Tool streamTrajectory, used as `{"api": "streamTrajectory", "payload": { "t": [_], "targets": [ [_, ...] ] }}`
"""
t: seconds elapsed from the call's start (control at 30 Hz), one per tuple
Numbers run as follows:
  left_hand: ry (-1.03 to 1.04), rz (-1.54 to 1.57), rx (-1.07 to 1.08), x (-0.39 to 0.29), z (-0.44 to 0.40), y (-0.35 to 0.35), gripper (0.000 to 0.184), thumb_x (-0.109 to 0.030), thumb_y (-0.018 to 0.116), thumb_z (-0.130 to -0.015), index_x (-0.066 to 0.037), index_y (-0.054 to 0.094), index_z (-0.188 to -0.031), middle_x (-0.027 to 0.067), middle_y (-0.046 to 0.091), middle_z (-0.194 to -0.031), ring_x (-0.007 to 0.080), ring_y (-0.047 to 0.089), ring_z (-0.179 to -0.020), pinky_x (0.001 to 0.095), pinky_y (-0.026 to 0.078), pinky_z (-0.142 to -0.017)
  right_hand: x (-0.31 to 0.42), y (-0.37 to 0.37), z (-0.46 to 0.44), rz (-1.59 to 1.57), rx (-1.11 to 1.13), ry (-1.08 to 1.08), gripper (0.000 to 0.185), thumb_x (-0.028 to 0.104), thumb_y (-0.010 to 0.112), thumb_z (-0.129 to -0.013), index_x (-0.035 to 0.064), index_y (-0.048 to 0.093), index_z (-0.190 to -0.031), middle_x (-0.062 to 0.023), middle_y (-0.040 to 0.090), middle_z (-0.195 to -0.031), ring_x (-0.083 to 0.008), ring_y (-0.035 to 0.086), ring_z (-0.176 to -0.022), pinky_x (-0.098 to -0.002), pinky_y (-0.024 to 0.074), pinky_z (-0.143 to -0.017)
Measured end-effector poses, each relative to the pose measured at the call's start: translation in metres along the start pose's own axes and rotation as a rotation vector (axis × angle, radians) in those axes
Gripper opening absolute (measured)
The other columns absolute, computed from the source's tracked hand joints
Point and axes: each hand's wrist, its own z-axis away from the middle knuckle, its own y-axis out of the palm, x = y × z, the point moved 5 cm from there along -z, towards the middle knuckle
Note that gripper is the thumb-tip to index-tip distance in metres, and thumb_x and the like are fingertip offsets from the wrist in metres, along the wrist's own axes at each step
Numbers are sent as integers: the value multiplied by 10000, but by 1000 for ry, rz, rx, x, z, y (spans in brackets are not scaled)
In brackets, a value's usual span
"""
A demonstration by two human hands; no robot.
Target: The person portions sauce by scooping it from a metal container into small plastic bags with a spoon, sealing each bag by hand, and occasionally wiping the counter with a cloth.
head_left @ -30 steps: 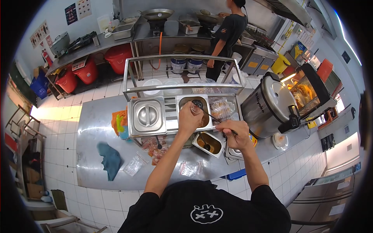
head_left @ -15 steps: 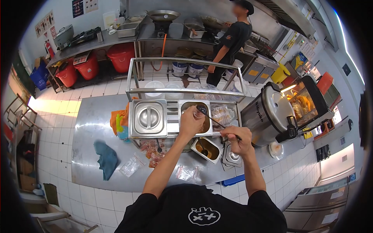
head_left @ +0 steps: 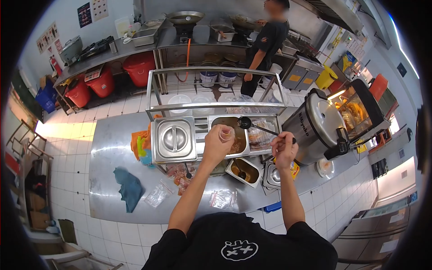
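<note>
My left hand (head_left: 217,146) is wrapped around a small clear plastic bag (head_left: 226,133), its mouth facing up above a steel food pan (head_left: 247,145). Brown food shows in that pan, partly covered by my hand. My right hand (head_left: 283,152) grips the handle of a black ladle (head_left: 245,122). The ladle's bowl is over the pan's far right part, apart from the bag. What the bag contains is hard to make out. Nearer to me, a smaller steel container (head_left: 255,181) holds brown liquid and another dark ladle (head_left: 242,174).
A lidded steel pan (head_left: 174,140) stands left of the open one; bagged items (head_left: 263,135) lie to its right. A large cooker (head_left: 310,126) stands at right. A blue cloth (head_left: 128,189) and clear bags (head_left: 223,199) lie on the steel table. A person (head_left: 270,45) stands at the far counter.
The ladle has moved from the bag's mouth toward the right, and my right hand has shifted right and slightly up. My left hand keeps the bag over the pan.
</note>
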Motion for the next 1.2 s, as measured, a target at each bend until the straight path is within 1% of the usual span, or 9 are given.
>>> {"api": "streamTrajectory", "payload": {
  "t": [0.17, 0.3, 0.43, 0.53, 0.67, 0.77, 0.83, 1.0, 1.2],
  "targets": [
    [70, 158, 99, -35, 12, -23, 305, -105, 770, -858, -4, 630, -1109, 80, 670, -978, 172, 661, -887, 294, 531, -775, -70, 16, 13, 178, 149, 430, 409, 392, 457, -1097, 7, 566, -1183, -101, 705, -777, -88, 526, -450, -214, 366, -398],
    [-259, 1030, 558, -61, 30, -31, 617, -139, 796, -858, -50, 462, -1370, 87, 622, -1124, 155, 618, -935, 270, 496, -742, -78, 43, 30, 104, 317, 635, 508, 368, 522, -1068, -21, 441, -1384, -133, 735, -852, -130, 615, -520, -239, 436, -443],
    [-229, 1010, 653, -82, 51, -46, 799, -122, 810, -846, -69, 308, -1465, 99, 607, -1106, 149, 586, -922, 284, 494, -792, -37, 24, 20, 676, 191, 454, 611, 268, 623, -994, -45, 350, -1443, -191, 721, -989, -155, 665, -605, -281, 485, -525],
    [-214, 658, 524, -81, 63, -48, 843, -62, 815, -830, -62, 275, -1478, 101, 605, -1095, 149, 583, -934, 301, 492, -834, 17, 20, 33, 619, 248, 429, 430, 231, 607, -1009, 15, 480, -1359, -32, 651, -728, -85, 548, -550, -228, 449, -539],
    [-7, 149, 341, -74, 75, -29, 879, -26, 790, -829, -60, 212, -1490, 108, 599, -1137, 155, 588, -979, 269, 507, -810, 72, 57, 79, 285, 462, 180, 209, 134, 709, -918, 50, 637, -1095, -20, 571, -969, -79, 588, -781, -220, 479, -669],
    [19, 122, 203, -59, 88, -2, 809, -10, 775, -796, -38, 299, -1450, 101, 566, -1193, 182, 579, -1006, 298, 483, -896, 76, 78, 103, 368, 403, 14, 412, 224, 839, -815, 60, 604, -1111, -72, 549, -1071, -176, 578, -934, -307, 507, -763],
    [27, 119, 142, -46, 95, 16, 689, 68, 702, -751, -20, 434, -1380, 121, 487, -1279, 198, 572, -1001, 306, 493, -874, 60, 77, 116, 451, 332, -38, 357, 139, 808, -839, 68, 606, -1125, -73, 513, -1103, -166, 565, -944, -298, 503, -794],
    [-48, 64, 202, -56, 141, 41, 1024, 31, 739, -800, -85, 93, -1585, 138, 511, -1235, 205, 547, -1034, 316, 496, -891, 57, 48, 148, 407, 205, 84, 225, 164, 731, -903, 35, 653, -1070, -75, 535, -1069, -183, 578, -932, -302, 494, -823],
    [-35, 190, 347, -57, 175, 58, 1004, -6, 704, -870, -105, 35, -1612, 196, 523, -1331, 238, 567, -1158, 344, 465, -1008, 60, 21, 166, 446, 225, 55, 171, 204, 695, -914, 59, 691, -1004, -66, 571, -1034, -192, 593, -934, -311, 498, -787]
  ]
}}
